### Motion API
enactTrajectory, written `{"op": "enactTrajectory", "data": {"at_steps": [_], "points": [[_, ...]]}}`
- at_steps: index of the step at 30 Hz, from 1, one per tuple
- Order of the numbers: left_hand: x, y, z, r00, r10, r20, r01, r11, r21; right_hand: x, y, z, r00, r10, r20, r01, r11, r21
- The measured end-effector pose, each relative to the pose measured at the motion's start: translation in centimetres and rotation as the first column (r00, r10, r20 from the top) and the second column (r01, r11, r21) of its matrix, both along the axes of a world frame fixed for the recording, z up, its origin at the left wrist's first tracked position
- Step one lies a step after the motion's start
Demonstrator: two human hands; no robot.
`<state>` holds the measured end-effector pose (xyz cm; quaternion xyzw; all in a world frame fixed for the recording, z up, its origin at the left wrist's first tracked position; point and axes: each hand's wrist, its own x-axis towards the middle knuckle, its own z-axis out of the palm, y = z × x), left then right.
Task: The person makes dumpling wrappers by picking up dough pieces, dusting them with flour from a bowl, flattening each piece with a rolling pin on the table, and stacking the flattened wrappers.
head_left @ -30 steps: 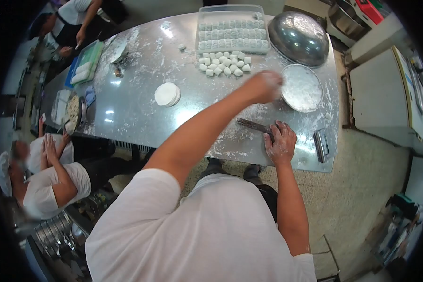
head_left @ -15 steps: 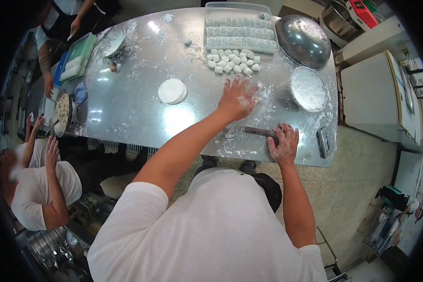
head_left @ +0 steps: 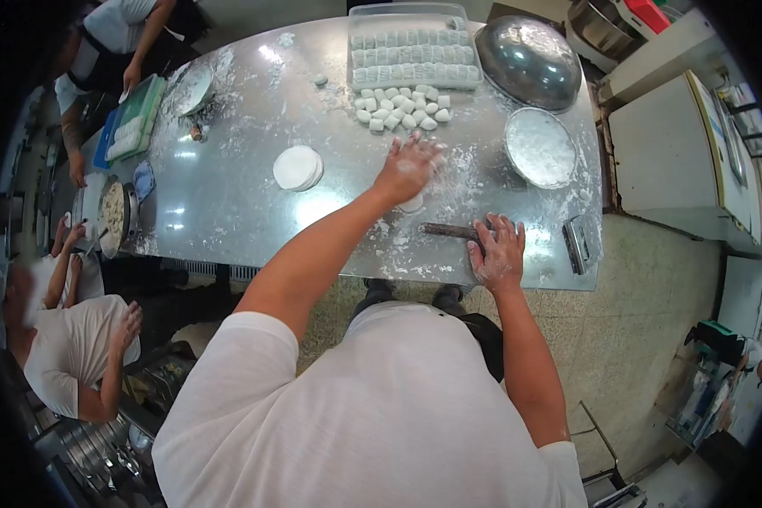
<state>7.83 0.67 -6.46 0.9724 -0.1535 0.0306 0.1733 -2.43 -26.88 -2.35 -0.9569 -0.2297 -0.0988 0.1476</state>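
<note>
Two hands [head_left: 498,254] are floury, right [head_left: 498,254] touching dark rod [head_left: 447,229], left [head_left: 408,169] near dough [head_left: 409,121].

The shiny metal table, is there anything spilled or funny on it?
Yes, white powder is scattered across the metal table, outside the bowl that holds more. It looks messy. Also, one small white piece sits by itself, away from the bunch of white pieces. Nothing looks broken.

left hand [head_left: 409,169]: fingers blurred | pale disc [head_left: 411,204]: partly hidden beneath | dark rod [head_left: 449,230]: one end under right hand [head_left: 498,254]
</note>
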Motion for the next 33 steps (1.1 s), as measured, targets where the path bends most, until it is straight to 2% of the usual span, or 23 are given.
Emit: {"op": "enactTrajectory", "data": {"at_steps": [1,2,3,4,5,6,7,9,11,13,15,16,18,19,21,22,24,25,27,28,29,31,33], "points": [[-0.2,0.2,1.6,1.0,-0.003,0.005,0.003,1.0,0.003,0.0,0.0,-0.1,1.0,0.005,0.001,-0.005,1.0,0.008],[-0.4,0.9,3.2,0.98,0.089,-0.18,-0.145,0.933,-0.33,0.0,0.0,-0.2,1.0,0.006,0.004,-0.006,1.0,0.014],[-1.0,1.5,5.1,0.919,0.11,-0.378,-0.33,0.739,-0.588,0.0,0.0,-0.3,1.0,0.001,-0.002,-0.001,1.0,0.028],[-1.8,1.8,6.0,0.955,0.058,-0.291,-0.209,0.827,-0.522,0.0,0.0,-0.3,1.0,-0.003,-0.01,0.003,0.999,0.039],[-2.8,2.2,5.9,0.955,0.063,-0.291,-0.213,0.827,-0.52,0.0,-0.2,-0.4,1.0,0.002,-0.01,-0.002,0.999,0.041],[-3.9,2.8,5.7,0.977,-0.044,-0.209,-0.02,0.956,-0.293,0.1,-0.2,-0.4,1.0,0.0,-0.01,0.0,0.999,0.04],[-4.9,3.3,5.5,0.973,-0.165,-0.164,0.163,0.986,-0.026,0.1,-0.2,-0.4,1.0,0.002,-0.012,-0.002,0.999,0.042],[-5.5,3.5,5.7,0.981,-0.164,-0.106,0.151,0.981,-0.123,0.0,-0.1,-0.4,1.0,0.014,-0.006,-0.014,0.999,0.039],[-5.0,2.8,6.7,0.941,-0.103,-0.321,0.079,0.993,-0.088,0.0,0.1,-0.6,1.0,0.022,0.001,-0.022,0.999,0.032],[-4.4,1.5,8.1,0.97,-0.02,-0.243,-0.016,0.989,-0.145,0.2,0.1,-0.5,1.0,0.012,0.011,-0.012,1.0,0.025],[-3.1,1.0,8.1,0.953,-0.009,0.304,0.092,0.961,-0.26,0.4,0.2,-0.5,1.0,0.021,0.007,-0.021,0.999,0.039],[-2.8,0.8,6.6,0.954,-0.003,0.299,0.085,0.962,-0.261,0.4,0.3,-0.6,1.0,0.015,0.013,-0.016,0.999,0.038],[-3.0,0.4,5.1,0.954,-0.262,0.149,0.277,0.957,-0.091,0.1,0.0,-0.7,1.0,0.026,0.015,-0.026,0.999,0.032],[-3.0,0.0,5.2,0.955,-0.254,0.153,0.269,0.959,-0.091,0.2,-0.3,-0.7,0.999,0.054,0.001,-0.054,0.998,0.045],[-3.8,-1.4,6.2,0.98,0.099,-0.171,-0.169,0.87,-0.463,0.0,-0.6,-0.8,0.997,0.072,-0.013,-0.072,0.996,0.057],[-4.6,-2.1,6.8,0.979,0.099,-0.18,-0.174,0.868,-0.466,-0.7,-0.7,-0.8,0.996,0.082,-0.029,-0.08,0.995,0.056],[-6.0,-2.9,7.7,0.858,-0.051,-0.511,-0.281,0.787,-0.55,-1.6,-0.6,-0.8,0.993,0.103,-0.048,-0.101,0.994,0.051],[-7.1,-3.1,6.8,0.856,-0.046,-0.515,-0.29,0.781,-0.554,-2.1,-0.2,-0.4,0.99,0.115,-0.083,-0.114,0.993,0.01],[-8.9,-3.4,4.5,0.909,-0.062,-0.413,-0.095,0.932,-0.351,-1.8,1.2,0.0,0.985,0.118,-0.126,-0.123,0.992,-0.038],[-9.1,-3.3,4.2,0.932,-0.065,-0.355,-0.077,0.925,-0.373,-1.0,2.3,0.2,0.987,0.034,-0.158,-0.054,0.991,-0.123],[-8.8,-3.1,3.8,0.927,-0.085,-0.365,-0.067,0.921,-0.384,0.2,3.3,0.4,0.982,-0.059,-0.181,0.02,0.977,-0.21],[-8.5,-3.2,3.3,0.962,0.06,-0.267,-0.151,0.931,-0.332,4.5,5.5,0.9,0.984,-0.113,-0.139,0.068,0.954,-0.292],[-7.3,-3.1,3.9,0.956,0.088,-0.279,-0.186,0.918,-0.349,8.2,7.0,0.8,0.988,-0.137,-0.065,0.121,0.97,-0.211]]}}
